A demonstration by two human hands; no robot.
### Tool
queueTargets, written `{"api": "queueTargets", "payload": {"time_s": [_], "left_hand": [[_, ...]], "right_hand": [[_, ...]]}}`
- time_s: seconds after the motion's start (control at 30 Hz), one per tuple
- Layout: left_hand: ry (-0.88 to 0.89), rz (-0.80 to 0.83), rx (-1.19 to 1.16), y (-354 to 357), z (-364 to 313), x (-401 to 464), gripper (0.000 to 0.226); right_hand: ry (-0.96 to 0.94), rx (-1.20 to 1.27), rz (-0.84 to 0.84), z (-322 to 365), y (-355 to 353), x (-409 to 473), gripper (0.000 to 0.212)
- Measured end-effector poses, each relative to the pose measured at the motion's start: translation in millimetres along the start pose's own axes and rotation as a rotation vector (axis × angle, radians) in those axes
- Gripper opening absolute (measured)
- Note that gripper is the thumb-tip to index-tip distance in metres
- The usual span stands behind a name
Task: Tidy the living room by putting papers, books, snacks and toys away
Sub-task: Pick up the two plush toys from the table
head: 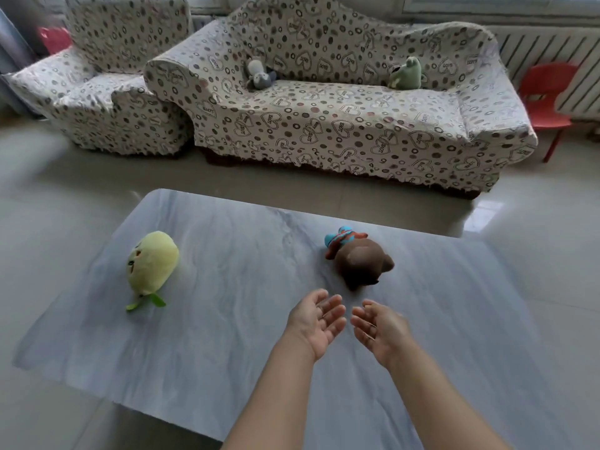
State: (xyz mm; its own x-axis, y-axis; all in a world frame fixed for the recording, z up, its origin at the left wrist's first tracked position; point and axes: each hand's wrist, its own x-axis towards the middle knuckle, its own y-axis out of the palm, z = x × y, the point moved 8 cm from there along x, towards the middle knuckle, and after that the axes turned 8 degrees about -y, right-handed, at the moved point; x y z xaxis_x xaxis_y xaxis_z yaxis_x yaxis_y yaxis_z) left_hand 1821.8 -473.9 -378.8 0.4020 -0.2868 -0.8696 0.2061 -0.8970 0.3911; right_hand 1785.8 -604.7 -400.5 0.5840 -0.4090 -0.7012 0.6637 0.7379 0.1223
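Both hands over table (227,368), palms up, fingers relaxed, holding nothing: left hand (316,323), right hand (380,329). Brown plush bear (360,261) lies just beyond fingertips, untouched. Suggest: cup it from both sides, lift clear. Count: table toys 2 (bear, yellow plush (152,263)); sofa (324,125) toys 2.

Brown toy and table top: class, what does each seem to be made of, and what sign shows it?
Brown toy: looks like soft plush fabric with a matt, fuzzy finish and rounded, stuffed shapes; its blue and orange part appears to be cloth.
Table top: grey veined pattern with a smooth, faint sheen suggests polished stone or a stone-look slab; which one cannot be told.
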Motion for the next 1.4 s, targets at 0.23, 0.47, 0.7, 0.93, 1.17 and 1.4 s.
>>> {"api": "queueTargets", "payload": {"time_s": [0.23,0.47,0.7,0.93,1.17,1.4], "left_hand": [[-0.108,-0.064,0.016,5,-24,101,0.031],[-0.163,-0.105,0.042,-22,-47,174,0.019],[-0.199,-0.122,-0.004,-60,-74,214,0.015],[-0.162,-0.235,-0.179,-148,-118,209,0.018],[-0.038,-0.422,-0.381,-262,-168,195,0.02],[0.108,-0.837,-0.546,-386,-202,169,0.062]], "right_hand": [[0.083,-0.114,-0.085,-18,21,105,0.018],[0.227,-0.076,-0.215,-52,33,180,0.034],[0.286,-0.089,-0.319,-69,41,228,0.024],[0.21,-0.14,-0.242,-93,118,224,0.012],[0.273,-0.036,-0.142,-155,241,178,0.011],[0.322,-0.019,-0.076,-200,330,144,0.015]]}}
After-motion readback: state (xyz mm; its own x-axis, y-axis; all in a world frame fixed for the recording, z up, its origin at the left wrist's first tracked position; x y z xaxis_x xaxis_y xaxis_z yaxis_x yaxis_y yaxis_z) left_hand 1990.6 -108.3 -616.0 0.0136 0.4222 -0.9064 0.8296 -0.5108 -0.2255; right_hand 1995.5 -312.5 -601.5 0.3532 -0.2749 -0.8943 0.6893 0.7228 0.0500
